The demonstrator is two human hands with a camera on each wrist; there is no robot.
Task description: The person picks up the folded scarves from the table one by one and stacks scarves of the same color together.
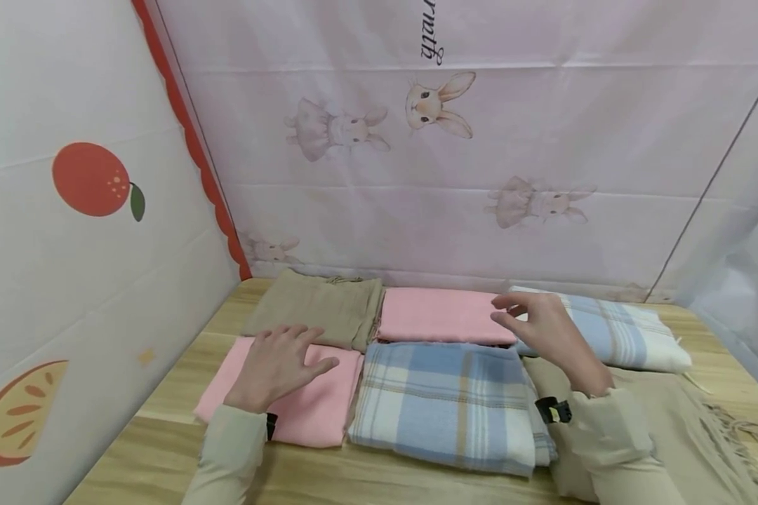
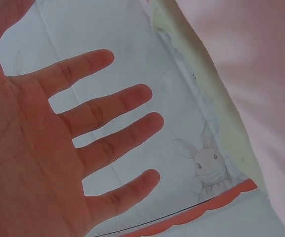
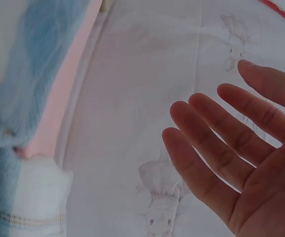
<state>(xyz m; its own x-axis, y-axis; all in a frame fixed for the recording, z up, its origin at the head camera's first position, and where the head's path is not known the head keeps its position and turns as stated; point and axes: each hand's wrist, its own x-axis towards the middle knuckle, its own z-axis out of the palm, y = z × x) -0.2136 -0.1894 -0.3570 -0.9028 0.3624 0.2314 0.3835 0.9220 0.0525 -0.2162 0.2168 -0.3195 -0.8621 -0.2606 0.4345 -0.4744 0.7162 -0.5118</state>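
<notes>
Folded cloths (image 1: 442,407) lie beneath a person's left hand (image 1: 274,368) and right hand (image 1: 546,330), both of them empty. The left one is spread wide, fingers straight and thumb well out to the side, over the front pink cloth (image 1: 318,414). The right one is loosely open, its fingers slightly bent and its thumb apart from them, near the right end of the back pink cloth (image 1: 439,315) and the adjoining back plaid cloth (image 1: 613,330). Between the forearms, the blue and white front plaid cloth sits just beside the front pink one. Farther left, a back beige cloth (image 1: 318,301) lies behind the front pink cloth; at the front right, a fringed beige cloth (image 1: 676,421) extends under the right sleeve (image 1: 615,428). All six rest in two rows on the wood-grain tabletop (image 1: 303,477). Behind them rises a pale backdrop (image 1: 354,231) printed with rabbits, and to the left stands a white panel (image 1: 101,280) bearing fruit pictures and a scalloped red edge.
</notes>
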